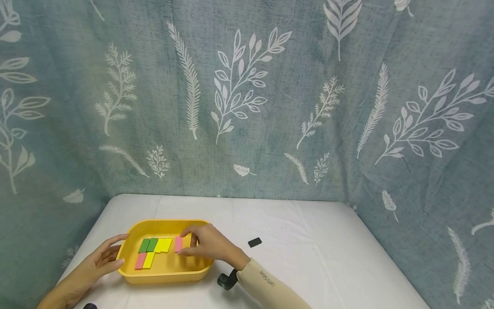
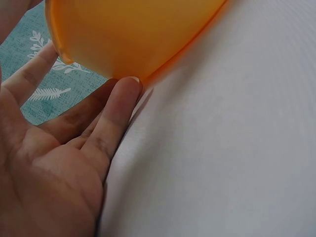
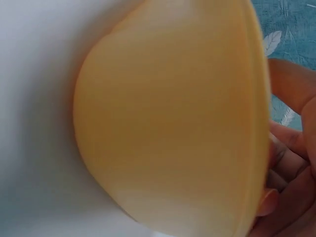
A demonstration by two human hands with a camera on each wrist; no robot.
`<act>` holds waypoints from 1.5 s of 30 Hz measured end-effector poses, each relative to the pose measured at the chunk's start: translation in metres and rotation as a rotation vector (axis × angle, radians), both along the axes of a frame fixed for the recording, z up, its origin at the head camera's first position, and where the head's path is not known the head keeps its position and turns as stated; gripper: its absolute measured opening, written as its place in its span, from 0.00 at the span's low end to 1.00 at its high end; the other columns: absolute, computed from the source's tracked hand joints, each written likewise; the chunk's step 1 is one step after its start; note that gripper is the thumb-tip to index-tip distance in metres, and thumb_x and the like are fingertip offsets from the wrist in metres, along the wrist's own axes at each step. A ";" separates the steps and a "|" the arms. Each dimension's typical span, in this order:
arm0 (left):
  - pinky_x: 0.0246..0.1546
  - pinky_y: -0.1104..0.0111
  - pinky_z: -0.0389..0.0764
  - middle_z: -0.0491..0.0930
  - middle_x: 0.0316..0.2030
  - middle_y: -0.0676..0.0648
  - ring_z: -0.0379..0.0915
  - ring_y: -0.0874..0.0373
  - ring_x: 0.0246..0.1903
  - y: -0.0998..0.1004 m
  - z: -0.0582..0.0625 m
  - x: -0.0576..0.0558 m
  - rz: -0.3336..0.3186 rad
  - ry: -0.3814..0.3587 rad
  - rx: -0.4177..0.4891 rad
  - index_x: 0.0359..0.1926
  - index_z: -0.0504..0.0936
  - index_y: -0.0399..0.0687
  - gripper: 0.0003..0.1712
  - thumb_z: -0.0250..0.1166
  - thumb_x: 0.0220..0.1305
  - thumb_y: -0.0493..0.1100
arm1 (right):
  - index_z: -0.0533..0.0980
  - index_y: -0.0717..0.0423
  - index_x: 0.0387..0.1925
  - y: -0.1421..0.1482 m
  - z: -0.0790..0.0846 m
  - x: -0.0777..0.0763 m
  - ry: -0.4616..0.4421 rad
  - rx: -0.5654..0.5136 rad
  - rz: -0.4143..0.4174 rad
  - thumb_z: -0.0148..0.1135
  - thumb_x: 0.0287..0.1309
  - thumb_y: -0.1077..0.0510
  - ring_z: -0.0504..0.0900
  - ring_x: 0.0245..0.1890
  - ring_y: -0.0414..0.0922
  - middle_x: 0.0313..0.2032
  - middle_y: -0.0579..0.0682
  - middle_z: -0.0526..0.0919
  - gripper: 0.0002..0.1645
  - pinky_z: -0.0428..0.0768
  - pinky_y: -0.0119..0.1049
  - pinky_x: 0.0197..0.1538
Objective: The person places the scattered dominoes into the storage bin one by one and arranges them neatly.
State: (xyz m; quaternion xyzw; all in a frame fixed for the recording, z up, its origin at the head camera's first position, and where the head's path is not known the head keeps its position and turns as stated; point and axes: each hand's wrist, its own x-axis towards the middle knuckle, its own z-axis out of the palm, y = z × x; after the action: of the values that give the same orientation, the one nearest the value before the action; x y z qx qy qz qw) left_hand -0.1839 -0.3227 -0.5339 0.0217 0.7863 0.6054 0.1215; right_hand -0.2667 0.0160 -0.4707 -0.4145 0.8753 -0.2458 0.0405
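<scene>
A shallow yellow tray (image 1: 166, 278) lies on the white table, with several flat coloured tiles in it. My left hand (image 1: 101, 262) holds the tray's left end, thumb at the near corner and index finger at the far rim; in the left wrist view other fingers touch low on the outer wall. Reaching over the right rim, my right hand (image 1: 210, 244) pinches a pink tile (image 1: 178, 244) by its far and near ends. Left of it are two yellow tiles (image 1: 167, 245) and two green tiles (image 1: 144, 245). Nearer me lie another pink tile (image 1: 140, 261) and a yellow tile (image 1: 148, 260).
A small black tile (image 1: 254, 242) lies on the white tablecloth (image 1: 308, 257), right of the tray. The black wrist camera (image 1: 227, 280) on my right arm hangs just outside the tray's near right corner. A leaf-patterned curtain (image 1: 247, 128) stands behind and at both sides.
</scene>
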 end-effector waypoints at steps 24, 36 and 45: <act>0.64 0.44 0.70 0.56 0.74 0.28 0.61 0.36 0.68 0.000 -0.003 -0.001 0.033 -0.025 -0.029 0.81 0.46 0.50 0.48 0.65 0.73 0.52 | 0.83 0.46 0.53 -0.037 -0.010 0.015 0.014 0.144 -0.035 0.72 0.59 0.35 0.70 0.17 0.29 0.19 0.29 0.75 0.28 0.70 0.22 0.26; 0.62 0.47 0.73 0.56 0.74 0.28 0.60 0.35 0.69 0.000 -0.002 -0.002 0.025 -0.026 -0.018 0.81 0.47 0.50 0.47 0.65 0.74 0.51 | 0.83 0.45 0.53 -0.047 -0.016 0.018 0.006 0.167 -0.044 0.72 0.57 0.33 0.72 0.19 0.27 0.20 0.28 0.76 0.29 0.71 0.20 0.27; 0.59 0.53 0.75 0.56 0.74 0.29 0.61 0.37 0.68 -0.001 -0.003 -0.001 0.017 -0.020 -0.012 0.81 0.47 0.51 0.46 0.65 0.74 0.50 | 0.84 0.44 0.50 -0.052 -0.021 0.018 0.030 0.189 -0.046 0.72 0.57 0.31 0.72 0.19 0.27 0.19 0.29 0.75 0.28 0.70 0.20 0.27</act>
State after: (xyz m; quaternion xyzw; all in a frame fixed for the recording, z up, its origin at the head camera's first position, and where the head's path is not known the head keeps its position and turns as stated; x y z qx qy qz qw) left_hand -0.1853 -0.3233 -0.5371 0.0084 0.7888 0.6019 0.1243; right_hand -0.2490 -0.0365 -0.4916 -0.3921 0.9045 -0.1567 0.0609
